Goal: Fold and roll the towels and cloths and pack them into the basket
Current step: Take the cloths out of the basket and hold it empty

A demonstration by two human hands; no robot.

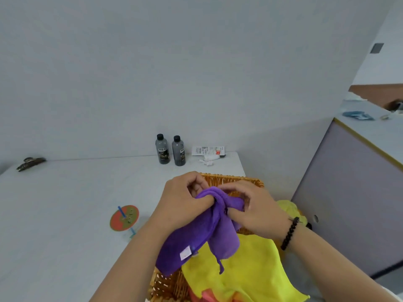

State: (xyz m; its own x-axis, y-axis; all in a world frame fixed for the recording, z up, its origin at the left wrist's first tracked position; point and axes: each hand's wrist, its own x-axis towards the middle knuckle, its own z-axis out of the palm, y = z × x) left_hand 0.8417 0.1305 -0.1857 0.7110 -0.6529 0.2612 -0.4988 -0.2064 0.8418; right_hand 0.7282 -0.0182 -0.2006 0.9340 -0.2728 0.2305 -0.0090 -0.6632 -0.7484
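A purple cloth hangs over the wicker basket, bunched at its top between both hands. My left hand grips its upper left part. My right hand, with a black bead bracelet on the wrist, pinches the top right fold. A white label shows on the cloth's lower corner. A yellow cloth lies in the basket below, with a pink-orange cloth under it at the bottom edge. Another yellow cloth sits behind my right wrist.
Two dark bottles stand at the back of the white table, with a white packet beside them. A round orange-green lidded cup with a blue straw sits left of the basket. A hair claw lies far left. A lilac cabinet stands on the right.
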